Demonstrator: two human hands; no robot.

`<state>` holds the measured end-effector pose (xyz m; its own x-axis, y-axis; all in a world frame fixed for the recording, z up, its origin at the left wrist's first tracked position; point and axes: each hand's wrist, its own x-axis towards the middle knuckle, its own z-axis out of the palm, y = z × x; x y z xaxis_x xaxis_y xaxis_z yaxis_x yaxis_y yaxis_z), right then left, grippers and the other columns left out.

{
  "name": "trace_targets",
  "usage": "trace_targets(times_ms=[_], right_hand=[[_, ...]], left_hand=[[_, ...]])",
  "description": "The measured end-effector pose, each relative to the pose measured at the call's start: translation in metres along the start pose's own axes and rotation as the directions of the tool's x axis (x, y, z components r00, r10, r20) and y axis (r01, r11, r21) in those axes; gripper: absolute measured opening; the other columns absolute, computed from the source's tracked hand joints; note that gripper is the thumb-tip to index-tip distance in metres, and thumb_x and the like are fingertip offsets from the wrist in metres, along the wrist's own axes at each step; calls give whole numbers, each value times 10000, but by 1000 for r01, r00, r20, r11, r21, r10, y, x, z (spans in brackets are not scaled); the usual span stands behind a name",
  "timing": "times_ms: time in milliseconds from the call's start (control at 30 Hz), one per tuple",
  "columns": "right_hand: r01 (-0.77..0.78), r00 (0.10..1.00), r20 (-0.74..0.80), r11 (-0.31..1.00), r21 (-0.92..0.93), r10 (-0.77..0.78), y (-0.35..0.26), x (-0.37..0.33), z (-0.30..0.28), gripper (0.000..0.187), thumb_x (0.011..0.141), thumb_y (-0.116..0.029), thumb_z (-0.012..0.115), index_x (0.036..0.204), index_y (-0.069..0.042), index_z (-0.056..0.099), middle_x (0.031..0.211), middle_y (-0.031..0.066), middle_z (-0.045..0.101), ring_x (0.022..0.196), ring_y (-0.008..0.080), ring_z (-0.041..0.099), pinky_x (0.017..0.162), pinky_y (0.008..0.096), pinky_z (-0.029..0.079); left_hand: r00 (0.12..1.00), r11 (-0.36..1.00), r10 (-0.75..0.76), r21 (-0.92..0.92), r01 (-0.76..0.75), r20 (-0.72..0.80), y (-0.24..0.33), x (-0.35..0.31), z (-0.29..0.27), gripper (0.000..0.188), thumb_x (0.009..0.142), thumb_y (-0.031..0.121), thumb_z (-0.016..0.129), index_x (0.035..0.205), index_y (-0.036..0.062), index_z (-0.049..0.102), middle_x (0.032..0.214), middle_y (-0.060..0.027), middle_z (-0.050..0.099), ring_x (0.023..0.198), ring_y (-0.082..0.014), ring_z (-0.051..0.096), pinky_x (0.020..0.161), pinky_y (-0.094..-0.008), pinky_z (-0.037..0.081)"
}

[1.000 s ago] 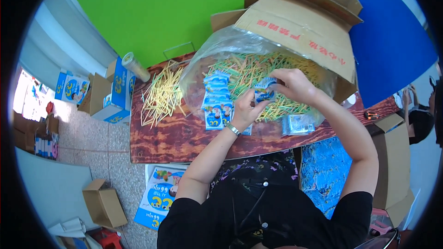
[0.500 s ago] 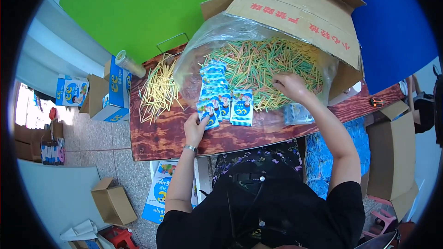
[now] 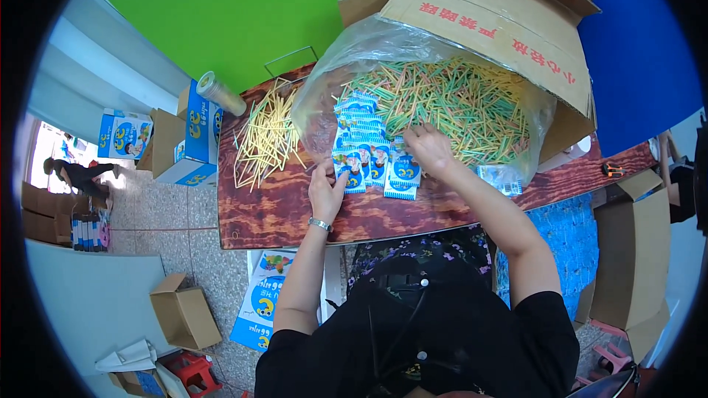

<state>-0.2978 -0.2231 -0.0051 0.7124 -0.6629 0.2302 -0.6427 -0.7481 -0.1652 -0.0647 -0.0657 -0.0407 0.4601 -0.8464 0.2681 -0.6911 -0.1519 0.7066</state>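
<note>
Small blue-and-white printed packets (image 3: 377,161) lie overlapping in a column on the dark red wood-grain table (image 3: 295,225). My left hand (image 3: 324,188) is closed at the left edge of the nearest packet (image 3: 349,169), thumb against it. To the right, another packet (image 3: 404,169) overlaps one beneath it. My right hand (image 3: 430,151) has its fingers bent together on the upper right part of that packet; the fingertips are partly hidden. Just beyond, a heap of thin yellow, green and pinkish sticks (image 3: 464,110) spills from a clear plastic bag (image 3: 369,48) inside a tipped cardboard carton (image 3: 487,15).
A loose pile of pale yellow sticks (image 3: 269,136) and a clear cylindrical tub (image 3: 221,93) are at the left. Flat clear-and-blue packaging (image 3: 501,179) lies right of my right hand. Open cartons (image 3: 184,313) stand on the floor. A person (image 3: 81,177) is far left.
My right hand has moved left and nearer, from the stick heap to the right-hand packet. My left hand stays by the nearest packet. The view has shifted slightly, and a person appears far left.
</note>
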Motion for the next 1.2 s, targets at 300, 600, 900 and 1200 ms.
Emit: trace_targets(times_ms=[300,600,900,1200], right_hand=[[-39,999,31,997,70,37,-3,6,-13,302,755,-257,723,980,-105,590,916,105,642,963,289,589,777,435,503],[135,990,-36,856,499,-135,0,-12,-77,183,852,-207,646,991,-89,627,937,101,642,946,311,604,792,407,488],[-51,998,7,736,675,62,4,-53,-83,212,814,-179,694,944,-29,619,823,146,633,745,330,650,650,390,501],[110,991,0,814,570,-134,18,-62,-106,247,840,-167,660,1037,-29,604,807,172,642,733,364,630,619,413,481]], left_hand=[[995,986,51,161,-36,-89,10,-2,-6,452,799,178,741,1169,-7,559,1073,-153,623,914,-226,627,802,-357,498],[930,923,367,-115,-366,-20,110,-1,12,384,805,183,726,1115,4,586,985,-140,626,960,-281,574,807,-368,459],[840,765,88,-576,287,535,124,-6,43,144,892,125,668,808,10,643,724,31,610,655,-15,505,552,-195,405],[844,852,154,-501,149,514,116,-4,64,120,869,110,697,818,21,635,769,22,637,658,-7,508,544,-190,406]])
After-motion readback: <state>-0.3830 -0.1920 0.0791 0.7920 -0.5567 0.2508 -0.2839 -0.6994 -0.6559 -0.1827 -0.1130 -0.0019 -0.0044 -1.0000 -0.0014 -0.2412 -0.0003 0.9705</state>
